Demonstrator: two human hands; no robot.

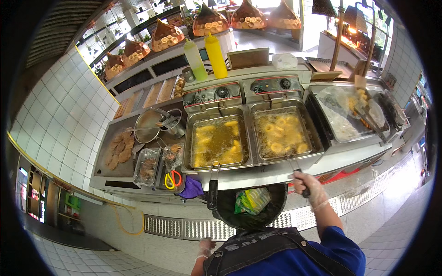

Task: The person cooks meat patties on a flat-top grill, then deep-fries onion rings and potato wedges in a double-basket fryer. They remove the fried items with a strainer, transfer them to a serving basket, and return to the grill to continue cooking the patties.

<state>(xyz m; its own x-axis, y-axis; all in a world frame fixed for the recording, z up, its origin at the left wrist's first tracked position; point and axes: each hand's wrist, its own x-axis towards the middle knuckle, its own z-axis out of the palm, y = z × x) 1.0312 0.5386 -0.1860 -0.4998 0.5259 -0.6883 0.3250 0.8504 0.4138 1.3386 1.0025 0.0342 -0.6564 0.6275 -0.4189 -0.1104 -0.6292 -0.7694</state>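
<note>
My right hand (306,186), in a clear plastic glove, is closed around the black handle of the right fryer basket (305,138). Ring-shaped and other golden pieces (276,129) bubble in the oil inside that basket. Beside it, the left fryer basket (216,119) holds long golden pieces (204,138) along its sides, and its black handle (212,194) sticks out over the front edge. My left hand (207,245), also gloved, hangs low near my apron and touches neither fryer; its fingers are too small and partly turned away to read clearly.
Left stands a griddle (103,162) with browned patties (119,148), a strainer (146,139) and scissors (173,179). Squeeze bottles (215,57) stand behind the fryers. At right is a tray (345,138) with tongs (371,125). A lined bin (248,220) is below the front edge.
</note>
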